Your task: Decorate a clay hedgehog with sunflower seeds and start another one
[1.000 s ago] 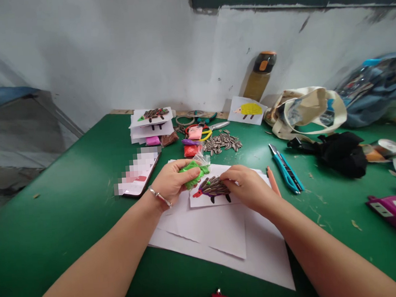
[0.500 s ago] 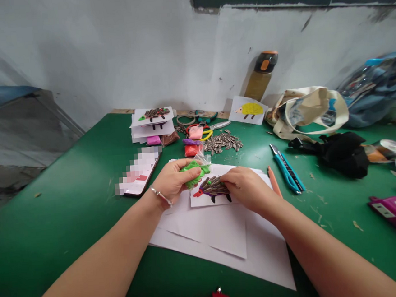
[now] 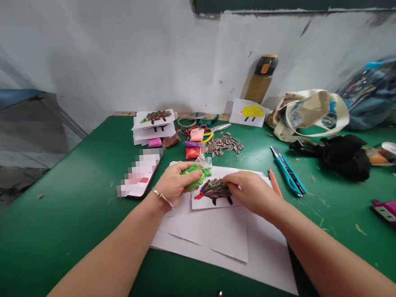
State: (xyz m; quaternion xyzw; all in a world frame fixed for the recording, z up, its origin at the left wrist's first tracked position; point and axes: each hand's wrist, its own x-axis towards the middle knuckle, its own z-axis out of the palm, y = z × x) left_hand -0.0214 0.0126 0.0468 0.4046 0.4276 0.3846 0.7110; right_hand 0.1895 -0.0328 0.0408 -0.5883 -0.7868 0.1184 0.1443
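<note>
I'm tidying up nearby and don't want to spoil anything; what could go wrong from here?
The right hand touches the grey-brown seeds on the white paper hedgehog picture; too firm a press might loosen some.

The left hand holds a bright green, clay-like lump with clear plastic close by the picture, so it could smear it.

A teal utility knife lies right of the right hand; a sideways sweep might knock it.

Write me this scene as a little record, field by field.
Left hand: holds a green lump, partly in clear plastic
Right hand: fingers at the hedgehog picture; anything pinched is hidden
Beneath picture: white sheets
Beyond hands: loose seeds, scissors
Right side: blue cutter
Surface: green table
</note>
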